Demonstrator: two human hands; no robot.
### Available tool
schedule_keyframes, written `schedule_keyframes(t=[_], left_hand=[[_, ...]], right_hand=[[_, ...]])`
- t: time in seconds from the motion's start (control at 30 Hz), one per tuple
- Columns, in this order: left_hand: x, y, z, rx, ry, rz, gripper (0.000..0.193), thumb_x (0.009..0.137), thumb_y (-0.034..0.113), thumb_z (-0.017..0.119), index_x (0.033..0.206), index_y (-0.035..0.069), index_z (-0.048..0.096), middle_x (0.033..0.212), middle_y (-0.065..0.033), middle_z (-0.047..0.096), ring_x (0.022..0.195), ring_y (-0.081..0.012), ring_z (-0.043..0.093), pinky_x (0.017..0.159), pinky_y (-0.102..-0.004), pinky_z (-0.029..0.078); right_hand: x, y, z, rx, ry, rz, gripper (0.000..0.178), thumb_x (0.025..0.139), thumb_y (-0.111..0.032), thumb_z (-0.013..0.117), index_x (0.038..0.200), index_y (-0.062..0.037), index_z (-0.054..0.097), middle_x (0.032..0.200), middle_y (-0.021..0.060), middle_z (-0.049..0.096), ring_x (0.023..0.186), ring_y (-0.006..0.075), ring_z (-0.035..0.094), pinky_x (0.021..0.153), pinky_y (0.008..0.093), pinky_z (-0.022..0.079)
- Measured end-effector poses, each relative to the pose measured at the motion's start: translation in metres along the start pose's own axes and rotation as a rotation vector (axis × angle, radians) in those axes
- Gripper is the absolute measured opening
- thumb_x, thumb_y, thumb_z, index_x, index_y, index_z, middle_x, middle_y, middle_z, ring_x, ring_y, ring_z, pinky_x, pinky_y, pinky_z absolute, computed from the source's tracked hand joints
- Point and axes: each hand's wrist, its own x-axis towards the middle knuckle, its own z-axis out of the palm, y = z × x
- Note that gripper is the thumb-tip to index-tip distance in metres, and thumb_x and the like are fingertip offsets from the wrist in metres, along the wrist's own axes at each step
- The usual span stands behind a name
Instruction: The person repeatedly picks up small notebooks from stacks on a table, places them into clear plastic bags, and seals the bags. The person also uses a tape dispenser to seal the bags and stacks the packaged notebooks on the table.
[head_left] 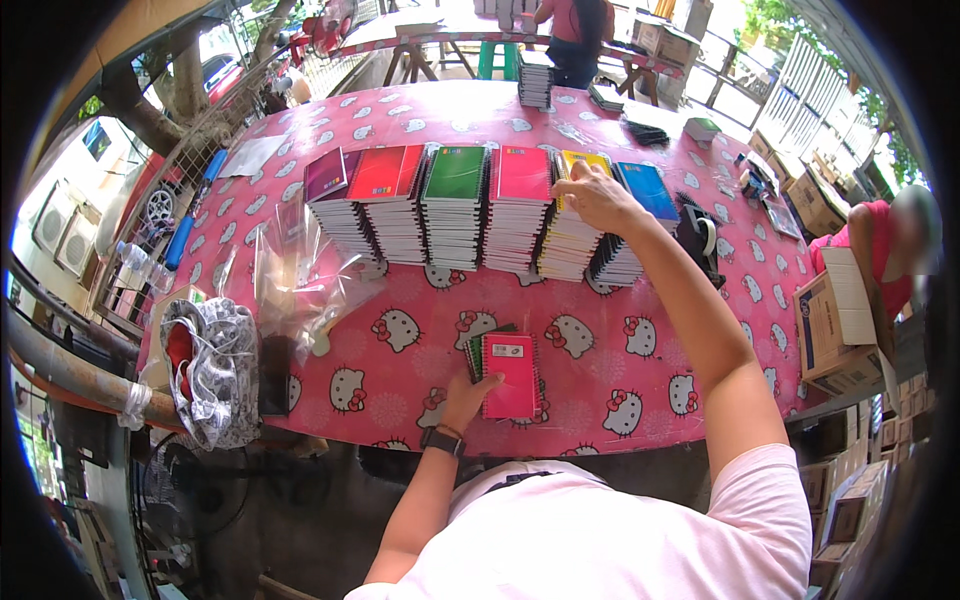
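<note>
My left hand (467, 400) grips a few small spiral notebooks near the table's front edge. A pink notebook (511, 375) lies on top, with the edge of a green one (474, 352) showing beneath. My right hand (600, 198) reaches across to the stack of yellow notebooks (570, 248), its fingers closed at the top yellow notebook; part of its cover is hidden. Beside that stack stand piles of blue notebooks (648, 192), pink notebooks (520, 175), green notebooks (455, 174), red notebooks (385, 172) and purple notebooks (328, 175).
Clear plastic wrapping (300, 270) lies left of the piles, near a grey patterned cloth bag (215, 370). A tape dispenser (700, 240) sits to the right. A person (885, 235) is beside an open cardboard box (840, 320); another person (575, 40) stands at the far side.
</note>
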Motion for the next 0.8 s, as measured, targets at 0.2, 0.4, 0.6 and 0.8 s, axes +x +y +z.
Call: schedule_keyframes(t=[0.2,0.4,0.6,0.8], left_hand=[[0.011,-0.029,0.001,0.053,0.014,0.0,0.043,0.075,0.034,0.072,0.092,-0.004,0.061,0.085,-0.0132,0.067,0.078,-0.021,0.065,0.07,-0.0328,0.049],[-0.002,-0.019,-0.008,-0.06,0.056,-0.057,0.053,0.077,0.042,0.068,0.101,-0.004,0.058,0.09,-0.0124,0.066,0.083,-0.0209,0.064,0.074,-0.0317,0.049],[0.0,0.014,-0.002,-0.111,-0.091,-0.117,0.05,0.081,0.025,0.069,0.118,-0.004,0.05,0.106,-0.0097,0.061,0.097,-0.0163,0.058,0.084,-0.0288,0.046],[-0.004,0.005,-0.002,-0.217,-0.09,-0.05,0.058,0.076,0.018,0.073,0.12,-0.005,0.044,0.107,-0.0113,0.06,0.096,-0.0174,0.058,0.085,-0.0294,0.046]], right_hand=[[-0.02,0.014,-0.032,0.237,0.288,0.097,0.011,0.083,-0.013,0.057,0.092,-0.0068,0.061,0.09,0.0155,0.057,0.085,0.0319,0.061,0.077,0.0403,0.048],[-0.071,-0.057,-0.077,0.588,-0.05,0.056,0.019,0.073,0.002,0.062,0.091,-0.0016,0.058,0.078,0.0058,0.06,0.073,0.0152,0.059,0.065,0.0298,0.048],[-0.066,-0.119,0.097,0.726,-0.383,-0.283,0.023,0.068,-0.001,0.067,0.091,-0.0029,0.06,0.093,0.0097,0.064,0.088,0.0239,0.059,0.078,0.0362,0.047],[-0.061,-0.035,0.019,0.227,0.487,0.094,0.023,0.071,-0.013,0.069,0.094,-0.0135,0.067,0.099,0.0096,0.062,0.096,0.0288,0.054,0.083,0.04,0.046]])
